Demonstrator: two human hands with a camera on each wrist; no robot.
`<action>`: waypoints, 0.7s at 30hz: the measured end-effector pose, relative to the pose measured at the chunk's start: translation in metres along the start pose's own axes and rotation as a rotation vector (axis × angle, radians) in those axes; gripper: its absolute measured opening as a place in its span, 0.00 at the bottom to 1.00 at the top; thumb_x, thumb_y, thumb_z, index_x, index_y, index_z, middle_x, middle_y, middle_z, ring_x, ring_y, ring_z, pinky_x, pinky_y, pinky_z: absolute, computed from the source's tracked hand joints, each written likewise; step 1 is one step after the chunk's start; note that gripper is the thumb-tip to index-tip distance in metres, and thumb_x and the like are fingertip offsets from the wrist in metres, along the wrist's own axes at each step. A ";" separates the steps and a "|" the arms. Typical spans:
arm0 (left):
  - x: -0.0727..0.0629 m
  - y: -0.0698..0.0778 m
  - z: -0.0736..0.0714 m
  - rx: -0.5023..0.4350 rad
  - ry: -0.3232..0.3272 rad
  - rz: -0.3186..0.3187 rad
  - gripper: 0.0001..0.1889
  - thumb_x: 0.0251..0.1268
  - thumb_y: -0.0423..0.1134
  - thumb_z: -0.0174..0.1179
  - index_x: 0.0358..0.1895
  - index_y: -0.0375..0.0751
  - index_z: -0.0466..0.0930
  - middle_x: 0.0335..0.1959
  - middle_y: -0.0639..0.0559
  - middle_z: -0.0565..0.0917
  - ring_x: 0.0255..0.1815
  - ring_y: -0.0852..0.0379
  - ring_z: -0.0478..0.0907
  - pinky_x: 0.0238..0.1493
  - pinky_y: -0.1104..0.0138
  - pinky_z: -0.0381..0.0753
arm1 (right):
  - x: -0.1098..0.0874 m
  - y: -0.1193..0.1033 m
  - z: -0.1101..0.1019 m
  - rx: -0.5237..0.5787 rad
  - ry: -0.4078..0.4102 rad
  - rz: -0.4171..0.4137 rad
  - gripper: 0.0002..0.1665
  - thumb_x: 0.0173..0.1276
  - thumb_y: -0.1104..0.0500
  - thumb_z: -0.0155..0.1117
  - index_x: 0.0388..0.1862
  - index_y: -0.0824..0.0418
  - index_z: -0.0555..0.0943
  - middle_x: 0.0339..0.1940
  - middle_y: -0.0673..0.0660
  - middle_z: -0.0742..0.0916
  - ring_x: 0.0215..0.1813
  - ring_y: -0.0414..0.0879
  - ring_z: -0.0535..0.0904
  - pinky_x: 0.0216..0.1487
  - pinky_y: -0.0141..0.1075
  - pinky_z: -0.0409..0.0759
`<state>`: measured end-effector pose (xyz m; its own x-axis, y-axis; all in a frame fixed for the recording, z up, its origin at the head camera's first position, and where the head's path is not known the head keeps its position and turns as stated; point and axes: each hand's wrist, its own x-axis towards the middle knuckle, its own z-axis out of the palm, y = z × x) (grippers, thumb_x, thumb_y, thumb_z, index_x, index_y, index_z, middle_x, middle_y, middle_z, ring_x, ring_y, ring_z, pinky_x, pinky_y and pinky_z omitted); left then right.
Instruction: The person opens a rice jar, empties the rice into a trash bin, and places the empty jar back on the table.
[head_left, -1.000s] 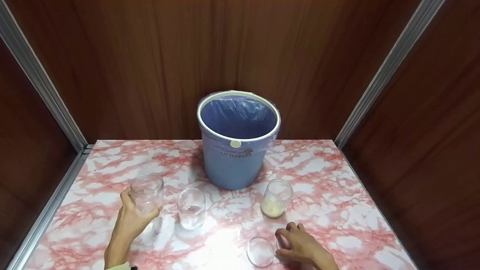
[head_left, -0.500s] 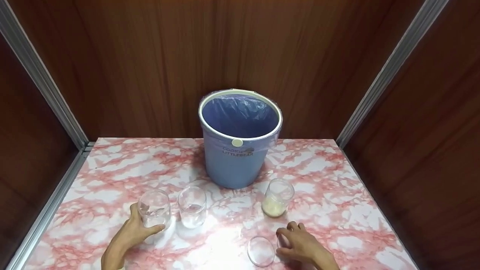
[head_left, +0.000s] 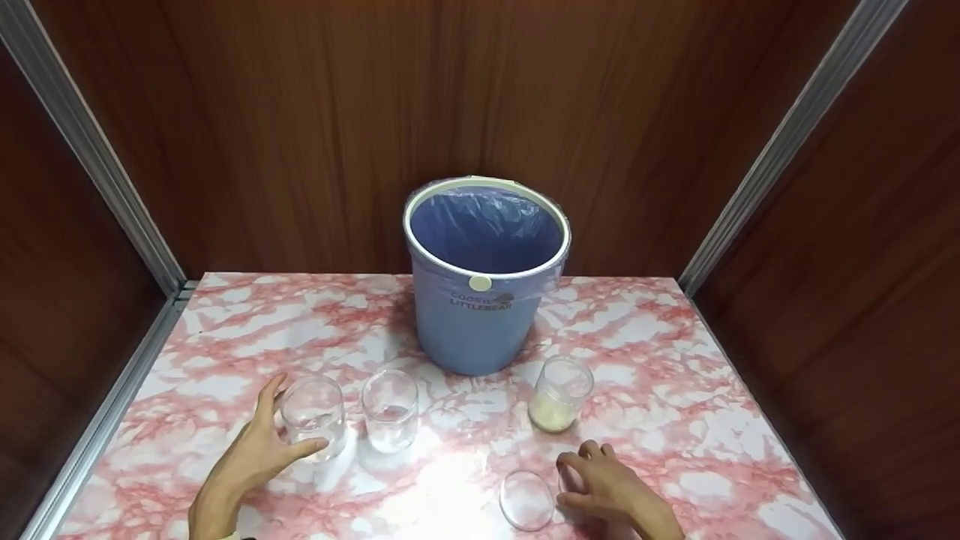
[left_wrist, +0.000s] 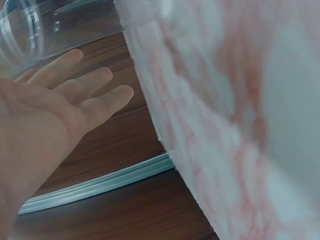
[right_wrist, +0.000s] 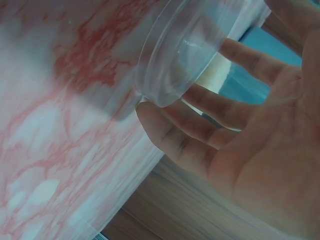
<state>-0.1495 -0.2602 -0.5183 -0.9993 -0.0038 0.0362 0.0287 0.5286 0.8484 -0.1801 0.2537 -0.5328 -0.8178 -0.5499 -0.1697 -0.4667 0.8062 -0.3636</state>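
- The left hand (head_left: 251, 454) stands at the left of the table (head_left: 262, 322) with its fingers extended and spread; the thumb lies across the near side of a clear jar (head_left: 315, 409) and the fingers stand along its left side. Contact between hand and glass cannot be confirmed.
- That clear jar stands upright on the table, its mouth uncovered. It is the leftmost of three vessels.
- A second jar (head_left: 391, 412), also clear and upright, stands just to its right, with a narrow gap between the two.
- The right hand (head_left: 611, 487), at the near right, has its fingers bent and pinches a clear round lid (right_wrist: 187, 52) by the rim. Whether this lid touches the table cannot be told.
- A flat clear disc (head_left: 526, 501), lid-like in form, lies on the table just left of the right hand.
- A jar with pale yellow contents (head_left: 555, 412) stands upright beyond the right hand; the contents fill its lower part, and their nature cannot be determined.
- A blue bin (head_left: 474, 330) stands upright on the far middle of the table, with a cream rim, a translucent liner and lettering reading "COOKIE LITTLEBEAR".
- The table surface is red-and-white marbled; dark wood-grain panels (head_left: 300, 135) enclose its far, left and right sides.
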 end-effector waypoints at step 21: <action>0.009 0.044 0.010 0.223 0.375 0.402 0.36 0.47 0.40 0.76 0.62 0.35 0.73 0.59 0.35 0.78 0.67 0.32 0.66 0.68 0.41 0.60 | 0.005 0.001 -0.042 -0.057 0.310 0.099 0.23 0.66 0.46 0.66 0.54 0.58 0.80 0.47 0.62 0.83 0.45 0.57 0.81 0.39 0.52 0.82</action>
<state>-0.1579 -0.2283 -0.4865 -0.8336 -0.0445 0.5506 0.3578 0.7160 0.5995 -0.1989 0.2606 -0.4956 -0.9196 -0.3827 0.0886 -0.3908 0.8682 -0.3059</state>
